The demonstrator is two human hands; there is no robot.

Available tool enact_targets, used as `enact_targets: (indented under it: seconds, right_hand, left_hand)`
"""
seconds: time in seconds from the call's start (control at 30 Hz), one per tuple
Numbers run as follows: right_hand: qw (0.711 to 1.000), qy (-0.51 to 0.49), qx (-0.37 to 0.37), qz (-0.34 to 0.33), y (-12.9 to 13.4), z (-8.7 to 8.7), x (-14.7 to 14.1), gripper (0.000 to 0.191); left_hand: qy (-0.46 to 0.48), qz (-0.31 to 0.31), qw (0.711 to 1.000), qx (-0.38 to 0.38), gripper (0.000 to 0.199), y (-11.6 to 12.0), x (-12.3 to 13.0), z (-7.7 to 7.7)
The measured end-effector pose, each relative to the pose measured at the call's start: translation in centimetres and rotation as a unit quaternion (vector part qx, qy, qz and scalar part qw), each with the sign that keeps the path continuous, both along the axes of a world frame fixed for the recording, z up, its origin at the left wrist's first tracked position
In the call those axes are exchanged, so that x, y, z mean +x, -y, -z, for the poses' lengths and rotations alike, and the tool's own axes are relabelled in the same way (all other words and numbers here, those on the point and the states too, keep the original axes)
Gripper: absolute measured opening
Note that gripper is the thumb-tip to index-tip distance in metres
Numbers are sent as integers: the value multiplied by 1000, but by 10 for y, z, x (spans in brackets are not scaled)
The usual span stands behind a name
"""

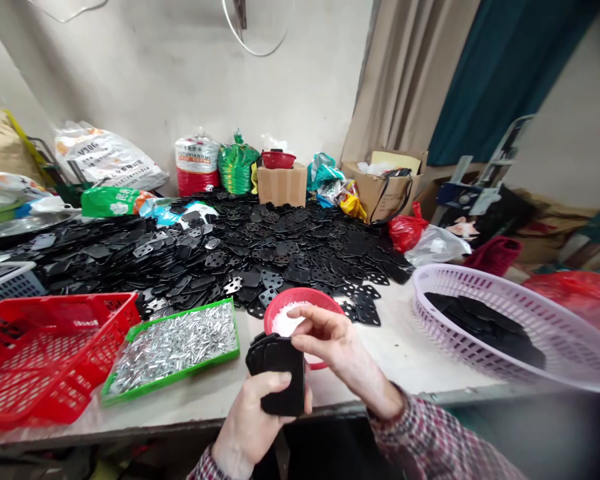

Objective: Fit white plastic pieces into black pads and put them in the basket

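Note:
My left hand grips a small stack of flat black plates, thumb on top and fingers beneath. Over the upper right corner of that stack is my right hand, its thumb and forefinger close together; whether anything is pinched between them is too small to make out. Just behind both hands stands a red bowl with white contents, partly covered by the fingers. To the left lies a green-rimmed tray full of small silver metal pins. A heap of black plates spreads behind.
A red plastic basket sits at the left, and a lilac oval basket holding black plates at the right. Sacks, a cardboard box and plastic bags line the wall. The table's front edge runs below my hands.

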State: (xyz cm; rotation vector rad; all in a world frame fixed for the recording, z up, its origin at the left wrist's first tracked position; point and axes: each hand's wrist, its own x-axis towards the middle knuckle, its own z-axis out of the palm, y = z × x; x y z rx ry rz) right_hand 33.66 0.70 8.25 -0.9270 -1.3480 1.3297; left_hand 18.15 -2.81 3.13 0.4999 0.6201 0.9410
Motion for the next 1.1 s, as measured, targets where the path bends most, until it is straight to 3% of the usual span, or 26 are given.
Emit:
enact_targets:
  seconds: [0.13, 0.23, 0.4, 0.53, 0.6, 0.7, 0.87, 0.97, 1.1]
  right_hand:
    - [985, 21, -36, -170, -7, -14, 25, 27]
    - [971, 42, -27, -233, -9, -20, 36, 29]
    - [967, 69, 13, -246, -6, -23, 37, 23]
    - [961, 118, 97, -229, -3, -25, 35, 26]
    - [959, 148, 141, -196, -2, -22, 34, 28]
    - [958, 179, 174, -138, 2, -13, 29, 28]
    - [983, 148, 106, -14, 12, 6, 28, 19]
    - [975, 149, 114, 120, 19, -2, 70, 21]
    - [899, 251, 168, 317, 11, -18, 157, 28]
  left_hand:
    - [43, 63, 997, 12, 30, 3, -2, 1]
    - [68, 109, 992, 10, 32, 4, -2, -1]
    - [92, 159, 983, 6, 32, 4, 0, -2]
    - [127, 152, 980, 9, 30, 1, 3, 6]
    - [127, 124, 984, -3, 27, 0, 4, 7]
    - [39, 79, 996, -21, 28, 1, 7, 1]
    - [-87, 11, 993, 74, 36, 6, 17, -9]
    - [-71, -23, 995, 61, 46, 6, 12, -12]
    - [-15, -84, 996, 14, 36, -1, 4, -15]
